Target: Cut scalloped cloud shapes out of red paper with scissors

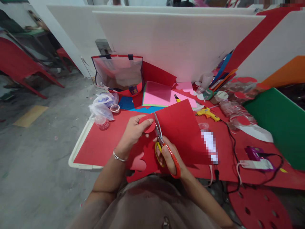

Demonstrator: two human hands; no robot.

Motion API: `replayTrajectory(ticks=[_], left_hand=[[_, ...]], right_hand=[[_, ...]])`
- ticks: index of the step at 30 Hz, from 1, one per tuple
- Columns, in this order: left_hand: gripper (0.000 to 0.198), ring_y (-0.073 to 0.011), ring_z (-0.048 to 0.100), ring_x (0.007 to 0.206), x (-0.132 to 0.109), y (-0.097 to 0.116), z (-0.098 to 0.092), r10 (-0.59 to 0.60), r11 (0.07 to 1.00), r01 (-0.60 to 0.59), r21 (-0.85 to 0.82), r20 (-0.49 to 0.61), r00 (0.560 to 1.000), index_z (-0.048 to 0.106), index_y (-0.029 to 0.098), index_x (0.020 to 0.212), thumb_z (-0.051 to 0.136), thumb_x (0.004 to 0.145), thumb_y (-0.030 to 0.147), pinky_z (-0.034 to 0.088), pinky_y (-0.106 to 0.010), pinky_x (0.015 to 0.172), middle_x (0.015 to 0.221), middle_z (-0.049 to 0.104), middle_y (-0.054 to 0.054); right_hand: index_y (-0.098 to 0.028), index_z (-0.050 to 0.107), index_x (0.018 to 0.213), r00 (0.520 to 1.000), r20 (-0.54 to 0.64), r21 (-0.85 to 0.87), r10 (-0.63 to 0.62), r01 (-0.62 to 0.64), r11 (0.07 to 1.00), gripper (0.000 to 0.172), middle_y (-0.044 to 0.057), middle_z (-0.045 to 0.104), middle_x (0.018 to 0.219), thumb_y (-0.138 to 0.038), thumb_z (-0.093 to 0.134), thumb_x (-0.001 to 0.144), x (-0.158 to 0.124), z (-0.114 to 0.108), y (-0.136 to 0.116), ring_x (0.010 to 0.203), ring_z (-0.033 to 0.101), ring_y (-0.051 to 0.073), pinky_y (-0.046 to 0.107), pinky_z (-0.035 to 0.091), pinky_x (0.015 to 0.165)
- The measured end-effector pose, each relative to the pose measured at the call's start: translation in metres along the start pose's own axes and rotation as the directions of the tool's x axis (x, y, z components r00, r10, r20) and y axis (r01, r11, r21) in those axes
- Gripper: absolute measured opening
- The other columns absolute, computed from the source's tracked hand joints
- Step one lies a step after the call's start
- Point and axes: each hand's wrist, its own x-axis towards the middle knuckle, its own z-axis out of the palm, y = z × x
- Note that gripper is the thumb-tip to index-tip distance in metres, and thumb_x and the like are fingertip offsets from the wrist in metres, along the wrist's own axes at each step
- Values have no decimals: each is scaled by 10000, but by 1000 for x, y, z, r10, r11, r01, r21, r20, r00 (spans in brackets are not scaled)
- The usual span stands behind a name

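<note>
Closest to the camera is the person's brown shirt (152, 206), from which both forearms reach forward over the work. Beyond them stands the low table (78, 149), covered with a red sheet and crowded with craft things.

On it, held just above the surface, is the red foam sheet (183, 133), the largest thing in hand. It looks light and flexible, stiff enough to keep its flat shape, but it would bend or crease if gripped hard; its lower edge already shows scalloped cut-outs. The best place to hold it seems close to the cutting line, where it will not flap.

At the sheet's left edge, the left hand (133, 132) grasps a small round red piece (147, 124) between thumb and fingers. The right hand (170, 156) is closed through the handles of the scissors (164, 148), whose blades point up into the sheet beside that round piece. Whether the blades are open or closed I cannot tell well, the view is too small.

Farther right lies a yellow glue gun (207, 113).
</note>
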Motion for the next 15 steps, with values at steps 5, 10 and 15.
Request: replayTrajectory(ticks=[5,10,15], left_hand=[[336,-110,541,486,0,1,2,-9,1000,9,-12,-2,1000,657,193,695,843,865,416,453,-229,462,605,625,11],[364,-100,521,469,2,-1,1,0,1000,0,-4,17,1000,633,200,673,840,874,422,446,-225,457,592,605,21],[381,-102,515,471,3,-2,0,-3,1000,3,-3,17,1000,619,206,665,846,862,440,461,-227,456,593,604,23]], right_hand=[[-224,603,1370,1000,-4,-28,-10,10,1000,629,-47,561,717,-787,452,1132,-1,-2,-2,488,547,140,252,480,468],[-224,602,1353,1000,4,-37,-1,1,999,652,-49,557,698,-813,445,1120,-1,-5,-3,475,532,141,256,469,460],[-226,602,1351,1000,16,-42,19,-19,999,643,-48,561,685,-809,468,1116,-1,-8,-6,480,540,147,259,470,465]])
